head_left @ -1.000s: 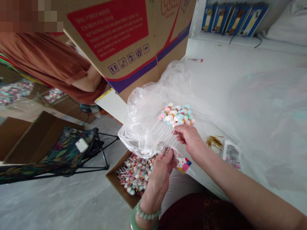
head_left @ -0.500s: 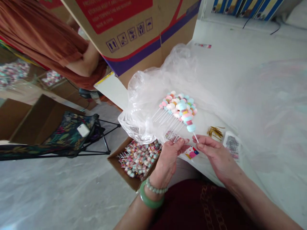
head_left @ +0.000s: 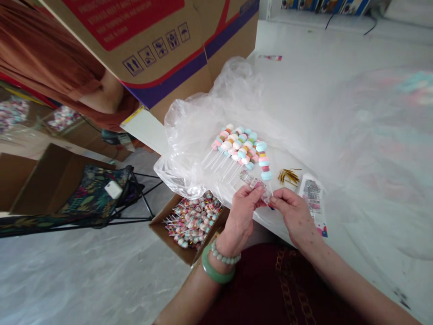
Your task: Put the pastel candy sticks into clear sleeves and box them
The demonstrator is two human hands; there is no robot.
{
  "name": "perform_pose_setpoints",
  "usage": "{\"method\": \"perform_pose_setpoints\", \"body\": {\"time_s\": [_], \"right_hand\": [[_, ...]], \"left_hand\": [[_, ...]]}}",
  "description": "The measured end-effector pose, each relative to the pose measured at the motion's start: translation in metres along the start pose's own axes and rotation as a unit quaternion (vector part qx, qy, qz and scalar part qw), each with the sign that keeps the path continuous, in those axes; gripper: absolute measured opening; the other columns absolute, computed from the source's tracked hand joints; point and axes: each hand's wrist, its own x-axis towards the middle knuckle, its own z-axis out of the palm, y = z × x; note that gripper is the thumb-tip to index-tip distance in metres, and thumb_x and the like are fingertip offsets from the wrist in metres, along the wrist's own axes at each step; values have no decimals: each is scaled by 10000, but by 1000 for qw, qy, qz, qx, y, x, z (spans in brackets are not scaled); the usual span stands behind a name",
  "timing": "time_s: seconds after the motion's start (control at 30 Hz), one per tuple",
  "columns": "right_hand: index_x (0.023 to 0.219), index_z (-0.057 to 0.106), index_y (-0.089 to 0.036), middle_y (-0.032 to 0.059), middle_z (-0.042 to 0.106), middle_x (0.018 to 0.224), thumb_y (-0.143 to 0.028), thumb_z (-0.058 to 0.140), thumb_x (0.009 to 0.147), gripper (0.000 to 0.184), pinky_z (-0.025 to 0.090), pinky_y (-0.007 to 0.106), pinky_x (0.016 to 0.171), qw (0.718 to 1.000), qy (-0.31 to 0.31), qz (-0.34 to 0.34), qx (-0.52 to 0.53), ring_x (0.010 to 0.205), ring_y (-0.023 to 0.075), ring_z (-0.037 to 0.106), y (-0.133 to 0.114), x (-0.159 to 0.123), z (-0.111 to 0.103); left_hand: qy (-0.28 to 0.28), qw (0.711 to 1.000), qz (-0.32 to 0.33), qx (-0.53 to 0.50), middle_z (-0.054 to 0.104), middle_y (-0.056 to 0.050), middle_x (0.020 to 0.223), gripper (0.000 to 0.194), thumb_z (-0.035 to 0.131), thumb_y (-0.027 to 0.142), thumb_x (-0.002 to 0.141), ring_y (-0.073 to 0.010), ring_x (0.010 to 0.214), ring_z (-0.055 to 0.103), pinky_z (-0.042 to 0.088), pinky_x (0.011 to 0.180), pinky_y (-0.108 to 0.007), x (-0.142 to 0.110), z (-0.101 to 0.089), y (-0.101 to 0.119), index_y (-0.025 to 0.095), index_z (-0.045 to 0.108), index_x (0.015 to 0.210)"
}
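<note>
My right hand [head_left: 291, 212] pinches the stick of a marshmallow skewer [head_left: 264, 163], which stands nearly upright with pink, blue and yellow pieces. Close beside it, my left hand [head_left: 244, 205] is closed on a clear printed plastic bag [head_left: 249, 178]. A pile of marshmallow skewers [head_left: 235, 142] lies on the plastic sheet just beyond, sticks pointing toward me. To the right of the held skewer lie gold twist ties [head_left: 289, 176] and a stack of printed bags [head_left: 313, 196].
Below the table's left edge stands a carton [head_left: 162, 223] full of wrapped skewers. A large cardboard box [head_left: 189, 76] is at the back. A folding chair [head_left: 91, 192] with a phone [head_left: 113, 189] is at left, near a person in a rust-coloured sleeve [head_left: 81, 67]. A big plastic bag [head_left: 379, 158] lies right.
My right hand has turned the skewer more upright. The clear bag in my left hand now lies against the skewer's stick. The whole view has shifted slightly.
</note>
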Motion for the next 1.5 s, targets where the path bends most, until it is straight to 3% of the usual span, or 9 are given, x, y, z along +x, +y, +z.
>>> {"method": "perform_pose_setpoints", "body": {"time_s": [0.17,0.33,0.5,0.73,1.07,1.2,1.37,1.5], "right_hand": [[649,576,-213,-8,542,677,-305,597,739,130,383,281,659,997,11,-52,-58,704,164,486,-9,4,-4],[698,561,-232,-25,513,563,-380,556,784,171,399,267,519,999,-3,-15,-52,542,142,476,-15,-8,-36],[716,645,-238,9,578,585,-467,590,769,242,460,302,531,981,33,-52,-186,567,177,540,-3,-34,-69],[840,719,-245,49,691,695,-505,589,758,302,524,371,620,952,112,-120,-258,664,240,632,18,-47,-77],[879,713,-265,55,720,813,-513,512,807,327,527,416,757,911,128,-178,-349,769,259,665,27,-48,-85],[863,708,-250,76,729,863,-483,508,821,309,533,429,766,894,112,-202,-383,787,271,674,29,-45,-93],[872,697,-230,116,724,890,-449,467,852,318,520,486,778,850,124,-263,-439,811,309,674,28,-49,-100],[925,685,-250,103,716,914,-419,430,873,310,512,474,797,847,114,-251,-455,846,296,661,26,-53,-98]], "left_hand": [[7,998,-18,-53,647,-22,684,198,728,299,703,-109,599,577,470,612,-245,6,-5,3,121,653,744],[54,975,-113,-185,668,-20,709,99,620,235,824,-144,636,632,527,679,-321,20,-18,20,141,634,796],[50,947,-159,-276,680,-30,724,139,569,229,869,-152,703,655,540,771,-350,23,-19,34,148,610,763],[35,941,-169,-291,700,-59,749,203,504,258,910,-161,732,675,552,781,-351,26,-20,36,134,621,799],[29,954,-107,-278,696,-36,715,219,484,253,919,-142,689,669,540,791,-339,29,-22,39,143,624,792],[5,974,-57,-220,693,-32,704,173,527,223,887,-136,648,654,539,700,-300,30,-24,35,132,648,803],[-7,987,40,-154,689,-25,743,97,641,227,794,-122,680,642,519,719,-270,35,-30,30,131,660,791],[1,987,51,-149,690,-21,764,113,673,242,763,-118,689,637,511,712,-262,39,-33,28,139,670,810]]}}
